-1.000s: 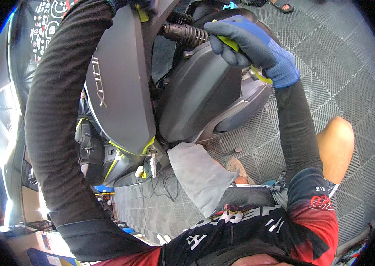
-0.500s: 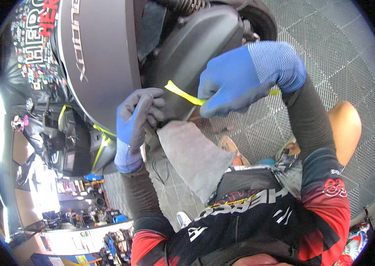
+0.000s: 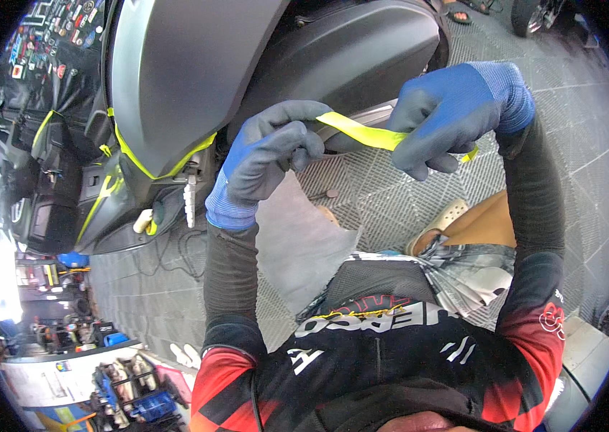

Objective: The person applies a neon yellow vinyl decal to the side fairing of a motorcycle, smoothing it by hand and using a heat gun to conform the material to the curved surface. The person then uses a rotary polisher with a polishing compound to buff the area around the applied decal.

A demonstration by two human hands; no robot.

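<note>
A strip of bright yellow tape (image 3: 359, 131) stretches between my gloved hands, in front of the grey body panels of a scooter (image 3: 175, 72). My right hand (image 3: 456, 119) is closed on the strip, pinching it between thumb and fingers; a short yellow tail shows past the hand. My left hand (image 3: 268, 147) has its fingers curled, with the index fingertip at the strip's other end. The exact grip there is partly hidden. More yellow tape (image 3: 147, 169) runs along the lower edge of the grey panel. Both gloves are blue with dark grey palms.
A grey cloth-like sheet (image 3: 297, 245) hangs below my hands near my legs. The floor (image 3: 571, 165) is grey ribbed tile. Another vehicle's wheel (image 3: 531, 16) stands at the far right. Tools and bins (image 3: 132, 389) lie at the lower left, and a pale box (image 3: 582, 360) at lower right.
My hands and the tape sit farther right in the view, and the left fingertips now meet the tape's end, which was free before. The view has shifted, showing more of the scooter's taped edge.
</note>
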